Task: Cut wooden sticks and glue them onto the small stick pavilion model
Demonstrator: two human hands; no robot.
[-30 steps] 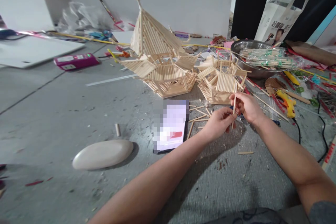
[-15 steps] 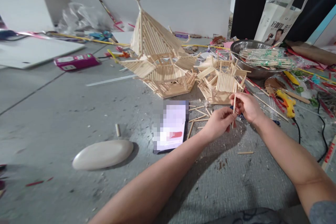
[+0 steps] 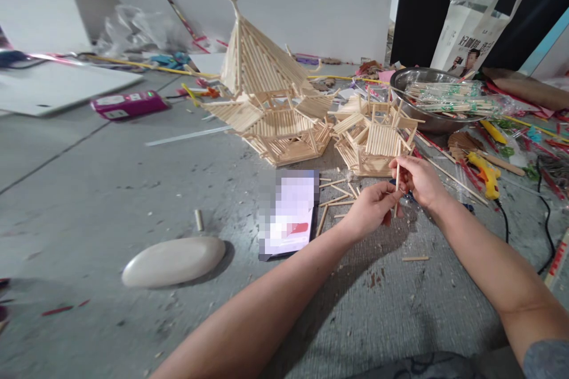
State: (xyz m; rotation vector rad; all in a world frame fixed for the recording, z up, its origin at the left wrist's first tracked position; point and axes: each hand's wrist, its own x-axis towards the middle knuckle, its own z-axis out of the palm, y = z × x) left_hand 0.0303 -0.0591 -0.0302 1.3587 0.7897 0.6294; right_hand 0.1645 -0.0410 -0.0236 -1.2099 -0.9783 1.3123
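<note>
A thin pale wooden stick [image 3: 397,180] stands nearly upright between my two hands. My left hand [image 3: 374,204] pinches it near its lower part. Higher up, the fingers of my right hand [image 3: 415,179] are closed on the same stick. Just behind the hands sits a small stick-built model [image 3: 382,139] with slatted roof panels, partly covered by my right fingers. Left of it stands a larger stick-built pavilion [image 3: 275,121] with a tall pointed roof. Loose cut sticks [image 3: 340,196] lie on the floor to the left of my left hand.
A phone [image 3: 291,213] with a lit screen lies beside the loose sticks. A smooth white stone [image 3: 173,262] rests at left. On the right are a yellow glue gun [image 3: 486,174] with a black cord and a metal bowl [image 3: 402,108] of packed sticks. A white bag [image 3: 466,29] stands behind.
Almost nothing differs. Both hands keep their grip on the stick, with only a very slight shift of the fingers.
</note>
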